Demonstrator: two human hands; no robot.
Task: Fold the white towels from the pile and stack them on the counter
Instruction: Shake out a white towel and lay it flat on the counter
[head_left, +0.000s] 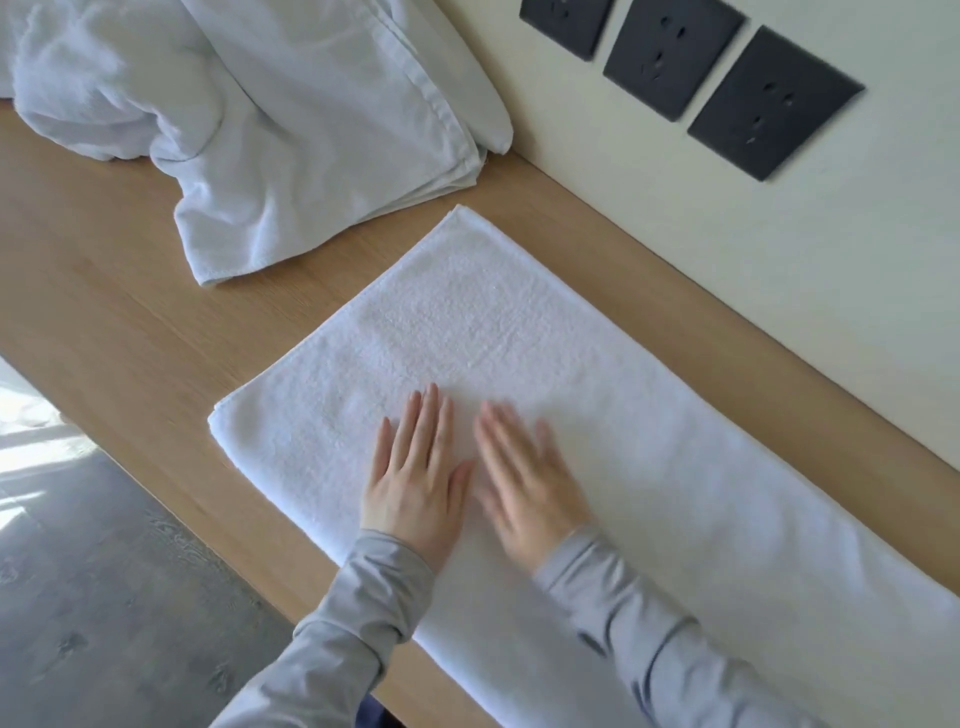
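**Figure: head view, both hands on the towel.** Your left hand (415, 483) lay flat, palm down, on the white towel (493, 322). Its fingers (431, 421) were straight and close together, and the thumb was set a little apart. Your right hand (524, 488) lay just beside it on the same towel, also palm down, with the fingers straight and slightly spread (this hand was blurred, so finer detail could not be told). Neither hand gripped anything, and the two thumbs were close to each other. Grey sleeves (353, 613) covered both arms to the wrists.

The towel lay flat as a long strip, set diagonally across the wooden table (104, 291). Its far corner pointed toward the pile (234, 104), and its near part ran out of view at the lower right. The left end showed a doubled edge. A narrow band of bare table separated the towel's far long edge from the wall (779, 270).

The pile of crumpled white towels sat at the upper left of the table. One hemmed corner drooped toward the flat towel but stayed apart from it. Three dark square sockets (774, 104) were on the wall at the upper right. A grey floor (104, 597) showed at the lower left, beyond the table's near edge.
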